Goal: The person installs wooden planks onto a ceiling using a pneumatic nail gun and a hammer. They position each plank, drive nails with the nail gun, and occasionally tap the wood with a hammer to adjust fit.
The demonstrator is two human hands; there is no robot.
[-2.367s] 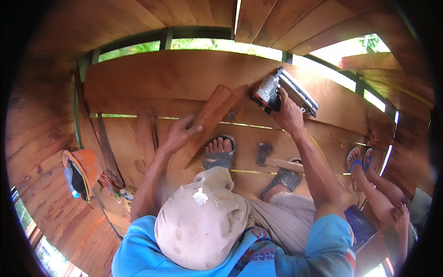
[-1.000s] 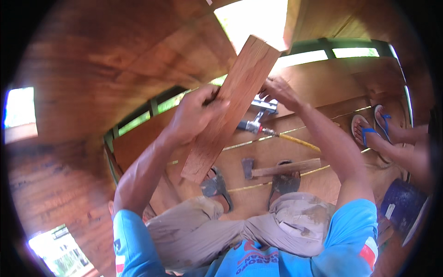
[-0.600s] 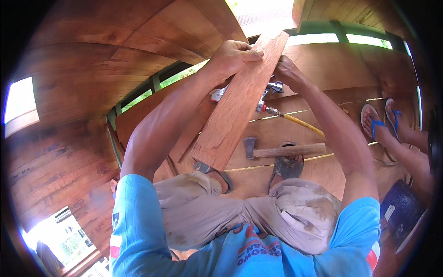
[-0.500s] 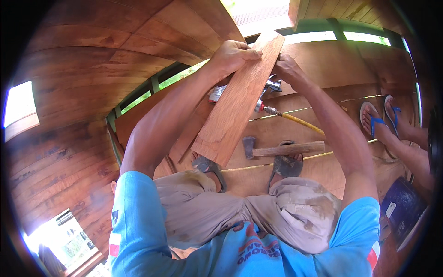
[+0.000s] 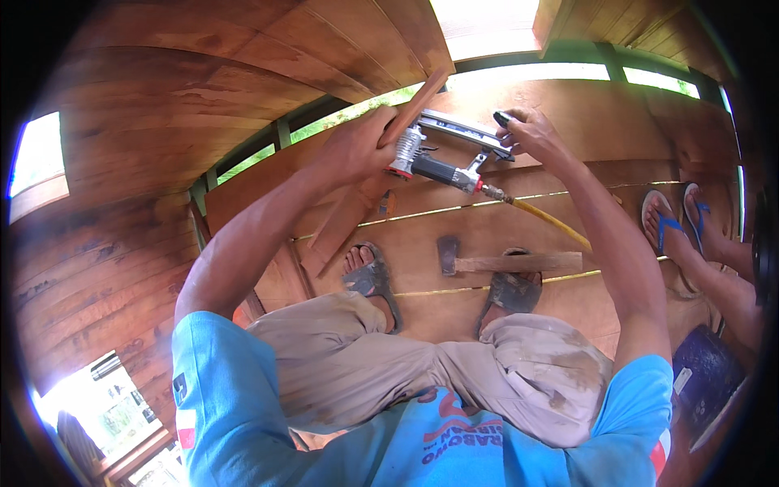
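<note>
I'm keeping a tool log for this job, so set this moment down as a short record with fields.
Left hand: gripping a board, seen nearly edge-on
Right hand: holding a small dark item, kind unclear
Nail gun: lying beyond the feet, yellow hose attached
Wood-handled tool: on the floor, handle overlapping the right sandal in view
Second board: lying near the left sandal
Another person: at right, in blue-strapped flip-flops
Container: dark blue, lower right
</note>
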